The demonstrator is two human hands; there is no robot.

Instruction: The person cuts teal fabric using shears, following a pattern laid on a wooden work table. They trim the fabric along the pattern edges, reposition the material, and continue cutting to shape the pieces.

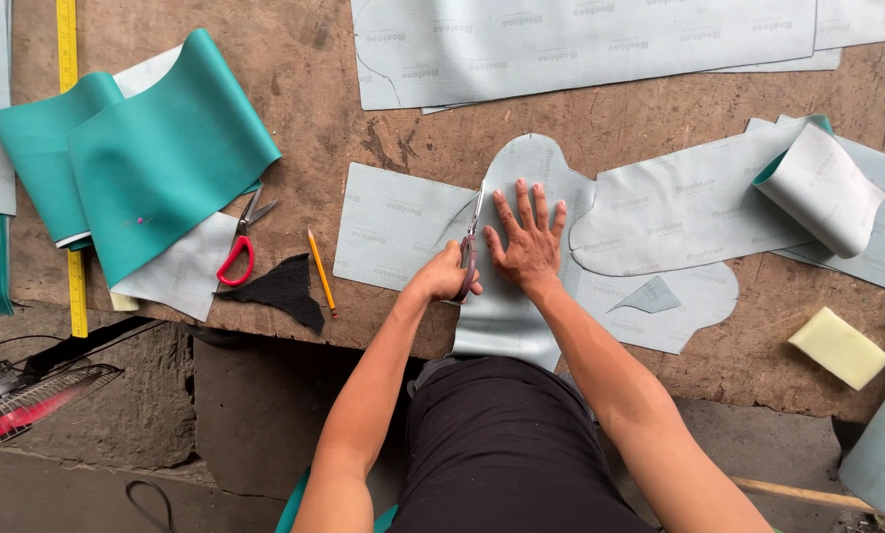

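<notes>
Left hand (449,276) closed around scissors (472,232), blades pointing away, cutting grey sheet (506,316) at bench (314,59) edge. Right hand (528,237) flat, 5 fingers spread, pressing same sheet just beside blades; sheet hangs over edge toward lap. Red-handled scissors (239,252), pencil (321,271), black scrap (284,288) lie left; teal rolls (156,148) beyond. Yellow sponge (839,347) far right.

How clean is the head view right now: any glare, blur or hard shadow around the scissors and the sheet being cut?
Head view: soft, even daylight with no glare; the left hand on the scissors and the right hand flat on the grey sheet look sharp, with only faint shadows; the fan at the lower left lies in dimmer light.
</notes>
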